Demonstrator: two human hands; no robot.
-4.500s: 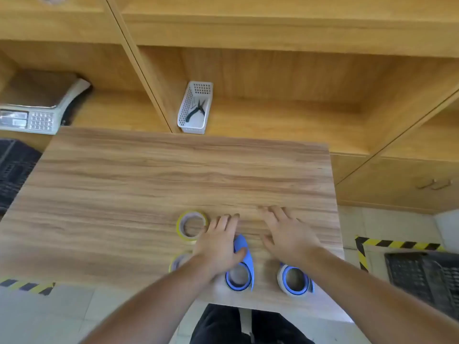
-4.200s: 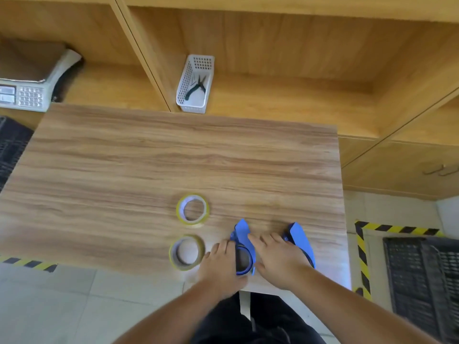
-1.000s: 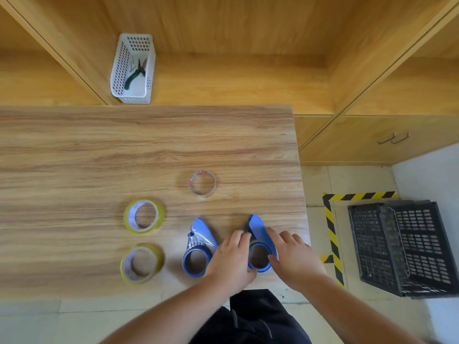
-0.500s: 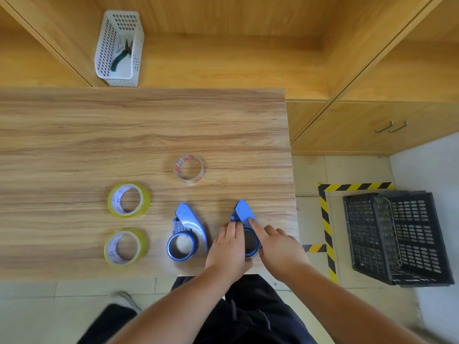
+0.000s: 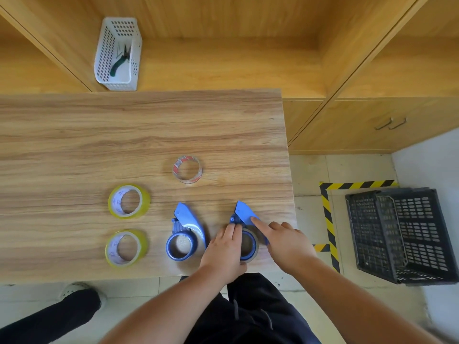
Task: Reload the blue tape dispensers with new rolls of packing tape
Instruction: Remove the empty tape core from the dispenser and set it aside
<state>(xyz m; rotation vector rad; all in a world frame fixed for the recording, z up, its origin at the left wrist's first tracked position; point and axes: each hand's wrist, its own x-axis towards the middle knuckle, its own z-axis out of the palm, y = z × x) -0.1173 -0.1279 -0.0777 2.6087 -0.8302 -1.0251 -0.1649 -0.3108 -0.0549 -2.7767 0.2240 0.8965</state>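
Two blue tape dispensers lie near the table's front edge. The left dispenser (image 5: 185, 234) lies free, its hub bare. The right dispenser (image 5: 244, 229) has a used core around its hub. My left hand (image 5: 224, 252) grips its left side and my right hand (image 5: 285, 240) holds its right side, index finger on the blue guard. Two yellow rolls of packing tape sit to the left, one farther (image 5: 129, 201) and one nearer (image 5: 125, 248). An empty clear tape core (image 5: 187, 169) lies behind the dispensers.
The wooden table (image 5: 124, 135) ends just right of my hands. A white basket (image 5: 118, 54) with pliers stands on the shelf behind. A black crate (image 5: 400, 234) sits on the floor to the right, beside striped floor tape. A dark-trousered leg (image 5: 52, 316) shows at lower left.
Since the first frames an empty core has come to lie on the table behind the dispensers. Both hands have shifted from the left dispenser to the right one.
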